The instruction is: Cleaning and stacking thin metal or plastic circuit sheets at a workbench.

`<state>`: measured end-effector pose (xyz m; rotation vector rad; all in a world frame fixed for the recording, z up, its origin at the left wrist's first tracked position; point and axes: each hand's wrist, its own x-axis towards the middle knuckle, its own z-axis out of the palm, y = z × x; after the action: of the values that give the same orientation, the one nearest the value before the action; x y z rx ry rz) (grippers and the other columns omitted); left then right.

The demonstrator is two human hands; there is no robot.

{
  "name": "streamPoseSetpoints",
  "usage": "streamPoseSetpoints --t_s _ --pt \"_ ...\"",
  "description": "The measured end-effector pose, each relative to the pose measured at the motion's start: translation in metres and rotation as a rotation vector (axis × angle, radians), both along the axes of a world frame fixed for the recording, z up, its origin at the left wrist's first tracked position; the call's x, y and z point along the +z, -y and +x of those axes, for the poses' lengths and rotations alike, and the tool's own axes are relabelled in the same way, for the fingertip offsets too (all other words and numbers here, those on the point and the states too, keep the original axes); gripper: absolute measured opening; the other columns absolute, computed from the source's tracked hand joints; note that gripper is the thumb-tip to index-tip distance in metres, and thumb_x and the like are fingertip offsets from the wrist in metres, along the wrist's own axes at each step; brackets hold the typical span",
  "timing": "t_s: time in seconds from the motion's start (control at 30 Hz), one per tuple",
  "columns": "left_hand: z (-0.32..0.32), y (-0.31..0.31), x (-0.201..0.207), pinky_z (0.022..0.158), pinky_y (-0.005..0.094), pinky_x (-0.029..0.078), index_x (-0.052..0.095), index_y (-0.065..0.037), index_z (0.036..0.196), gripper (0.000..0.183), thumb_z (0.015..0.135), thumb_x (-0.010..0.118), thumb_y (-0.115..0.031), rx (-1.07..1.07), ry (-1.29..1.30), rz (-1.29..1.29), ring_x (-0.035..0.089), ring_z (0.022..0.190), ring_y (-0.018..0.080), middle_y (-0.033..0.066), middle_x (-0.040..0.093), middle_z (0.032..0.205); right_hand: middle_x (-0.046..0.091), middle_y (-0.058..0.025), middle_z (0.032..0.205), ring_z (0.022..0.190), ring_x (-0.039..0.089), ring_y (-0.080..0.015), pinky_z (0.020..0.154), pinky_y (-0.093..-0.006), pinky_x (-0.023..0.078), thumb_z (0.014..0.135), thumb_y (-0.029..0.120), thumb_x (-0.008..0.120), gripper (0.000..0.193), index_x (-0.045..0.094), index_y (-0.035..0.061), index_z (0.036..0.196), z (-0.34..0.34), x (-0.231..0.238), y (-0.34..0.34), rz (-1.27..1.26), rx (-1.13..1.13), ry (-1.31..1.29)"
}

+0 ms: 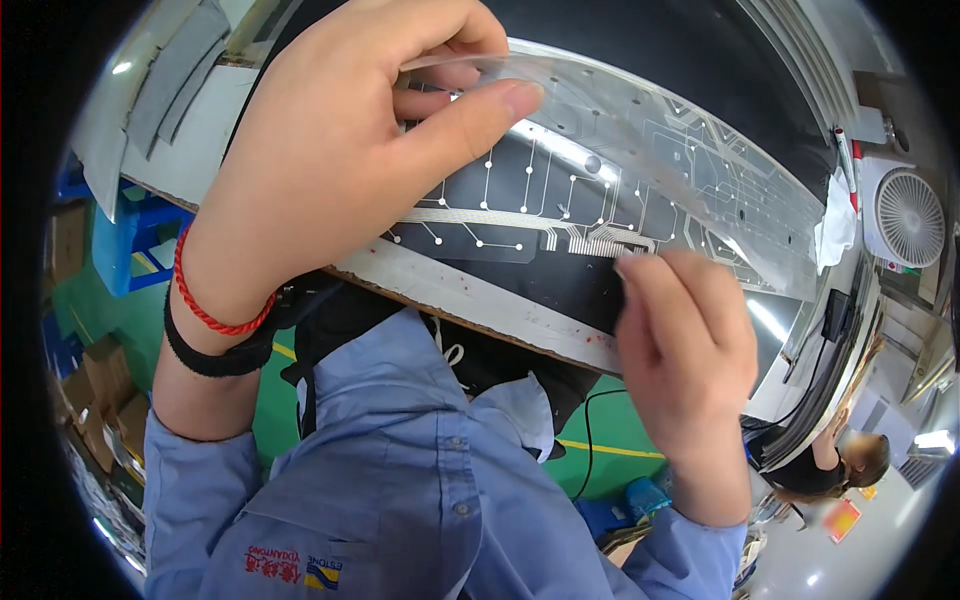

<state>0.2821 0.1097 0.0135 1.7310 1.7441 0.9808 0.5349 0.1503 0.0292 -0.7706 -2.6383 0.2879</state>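
A clear flexible circuit sheet point(480, 220) with silvery printed traces lies over a black surface point(570, 285). Its upper clear film point(690, 150) is lifted and curls away from the layer beneath. My left hand point(350, 150) pinches that film near its left end, thumb on top and fingers partly hidden behind it. At the striped connector tail on the sheet's near edge is my right hand point(690, 330), fingers curled and thumb pressed in. Whatever its fingertips grip is too small or hidden to tell. A red cord and a black band circle my left wrist.
The white table edge point(480, 300) runs below the sheet. At the right stand a small white fan point(905, 215), a crumpled white tissue point(836, 222) and a red-and-white pen point(848, 165). Another person point(835, 465) is at far right. Blue bins point(140, 240) stand at left.
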Motion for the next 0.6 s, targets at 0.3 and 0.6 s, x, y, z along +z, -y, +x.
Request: streamPoseSetpoints --t_s 0.3,0.6 --pt "0.001 0.002 -0.003 0.073 0.0209 0.052 0.062 0.001 0.109 0.016 0.095 0.063 -0.007 0.018 0.010 0.029 0.056 0.093 0.0112 0.0046 0.054 0.104 0.063 -0.0157 0.103 0.088 0.065 -0.0312 0.072 -0.0384 0.054 0.064 -0.003 0.071 0.042 0.067 -0.0008 0.105 -0.003 0.004 -0.003 -0.070 0.115 0.014" --pt "0.002 0.000 -0.001 0.071 0.0211 0.052 0.062 0.002 0.109 0.016 0.096 0.062 -0.007 0.013 0.019 0.010 0.058 0.095 0.0113 0.0051 0.055 0.105 0.065 -0.0113 0.093 0.080 0.065 -0.0266 0.069 -0.0344 0.052 0.074 -0.011 0.074 0.027 0.071 0.0018 0.098 -0.023 0.003 -0.002 -0.149 0.071 -0.093"
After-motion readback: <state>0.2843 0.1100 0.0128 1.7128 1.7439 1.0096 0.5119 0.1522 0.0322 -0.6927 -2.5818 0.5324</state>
